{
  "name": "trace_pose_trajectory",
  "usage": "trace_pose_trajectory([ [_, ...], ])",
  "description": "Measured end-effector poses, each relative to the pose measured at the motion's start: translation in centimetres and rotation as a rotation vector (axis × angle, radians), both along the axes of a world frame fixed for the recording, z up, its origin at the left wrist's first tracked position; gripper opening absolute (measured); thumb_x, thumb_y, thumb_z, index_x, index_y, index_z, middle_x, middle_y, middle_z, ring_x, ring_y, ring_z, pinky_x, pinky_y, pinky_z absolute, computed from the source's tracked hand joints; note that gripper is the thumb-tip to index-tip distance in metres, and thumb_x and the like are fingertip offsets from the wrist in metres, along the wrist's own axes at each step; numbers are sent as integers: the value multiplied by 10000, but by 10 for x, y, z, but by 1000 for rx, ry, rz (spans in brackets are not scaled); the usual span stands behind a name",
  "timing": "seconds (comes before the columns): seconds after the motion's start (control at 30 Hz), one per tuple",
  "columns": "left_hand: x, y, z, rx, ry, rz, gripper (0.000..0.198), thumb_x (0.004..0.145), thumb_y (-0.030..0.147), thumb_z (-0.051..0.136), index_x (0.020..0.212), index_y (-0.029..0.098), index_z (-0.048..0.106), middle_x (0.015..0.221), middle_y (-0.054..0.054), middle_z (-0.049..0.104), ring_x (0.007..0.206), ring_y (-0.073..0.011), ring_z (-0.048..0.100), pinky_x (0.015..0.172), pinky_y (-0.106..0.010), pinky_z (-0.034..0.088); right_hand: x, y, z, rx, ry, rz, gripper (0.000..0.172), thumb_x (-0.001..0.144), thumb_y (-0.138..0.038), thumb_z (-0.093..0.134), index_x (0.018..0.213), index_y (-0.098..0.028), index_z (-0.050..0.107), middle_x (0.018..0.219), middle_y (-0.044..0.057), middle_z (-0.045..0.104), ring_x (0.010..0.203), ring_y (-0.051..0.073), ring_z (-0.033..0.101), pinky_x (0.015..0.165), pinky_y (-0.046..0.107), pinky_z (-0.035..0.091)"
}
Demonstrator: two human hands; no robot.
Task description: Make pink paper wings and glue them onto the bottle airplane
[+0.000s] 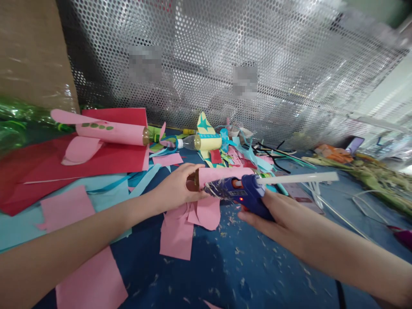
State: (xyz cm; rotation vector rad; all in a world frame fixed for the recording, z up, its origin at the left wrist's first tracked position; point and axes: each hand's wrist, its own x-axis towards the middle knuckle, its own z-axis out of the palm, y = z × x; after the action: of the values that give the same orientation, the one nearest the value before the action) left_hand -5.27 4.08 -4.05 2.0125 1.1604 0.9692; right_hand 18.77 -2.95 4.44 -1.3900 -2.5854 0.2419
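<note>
My right hand (277, 214) is wrapped round the grip of a blue hot glue gun (251, 193) with a white glue stick (299, 177) jutting from its back and a small red light lit. Its nozzle points left, close to my left fingers. My left hand (180, 184) grips the left end of a plastic bottle wrapped in pink paper (225, 172), which lies sideways behind the gun. A pink paper piece with a rounded end (207, 212) hangs below the bottle; whether it is attached I cannot tell. A pink rectangle (177, 238) lies beneath on the blue table.
At the left, a pink bottle airplane (112, 133) rests on red paper (128, 156). A yellow bottle airplane (209, 141) stands behind my hands among paper scraps. A phone (298, 191) and white cable (341, 223) lie right. Perforated foil sheeting (206, 51) rises behind.
</note>
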Motion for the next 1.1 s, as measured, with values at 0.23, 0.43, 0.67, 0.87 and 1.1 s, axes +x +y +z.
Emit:
trace_pose_trajectory([
  [0.23, 2, -1, 3, -11, -53, -10, 628, 634, 384, 777, 1205, 243, 557, 1209, -97, 616, 1126, -320, 572, 960, -497, 438, -4, 2, 5, 51, -85, 65, 319, 958, -434, 384, 896, -179, 565, 680, 43, 578, 594, 203, 581, 609, 301, 477],
  [0.43, 2, -2, 6, -23, -48, -19, 642, 632, 392, 763, 1209, 218, 541, 1196, -114, 624, 1106, -323, 586, 947, -511, 452, -7, 11, 15, 48, -101, 127, 272, 957, -346, 396, 956, -157, 592, 765, 83, 619, 687, 216, 624, 629, 301, 501],
  [0.67, 3, -2, 4, -4, -27, 3, 597, 656, 395, 751, 1196, 231, 556, 1196, -105, 626, 1093, -314, 594, 935, -496, 465, 10, 14, 21, 361, -304, 522, 357, 938, -145, 300, 1031, -128, 644, 850, 159, 641, 749, 263, 612, 646, 365, 490],
  [0.87, 1, 2, 0, 30, -11, -12, 601, 657, 408, 758, 1199, 238, 561, 1182, -104, 627, 1109, -317, 580, 926, -488, 462, 17, 10, 17, 526, -485, 592, 346, 843, -57, 416, 1090, -149, 640, 889, 159, 638, 792, 279, 593, 673, 372, 474],
  [1.1, 1, -2, 7, 0, -16, -32, 598, 650, 461, 759, 1171, 237, 571, 1132, -99, 639, 994, -303, 628, 843, -463, 501, 10, 13, 19, 474, -439, 554, 324, 929, -104, 362, 1094, -172, 633, 855, 111, 608, 735, 216, 527, 652, 318, 437],
])
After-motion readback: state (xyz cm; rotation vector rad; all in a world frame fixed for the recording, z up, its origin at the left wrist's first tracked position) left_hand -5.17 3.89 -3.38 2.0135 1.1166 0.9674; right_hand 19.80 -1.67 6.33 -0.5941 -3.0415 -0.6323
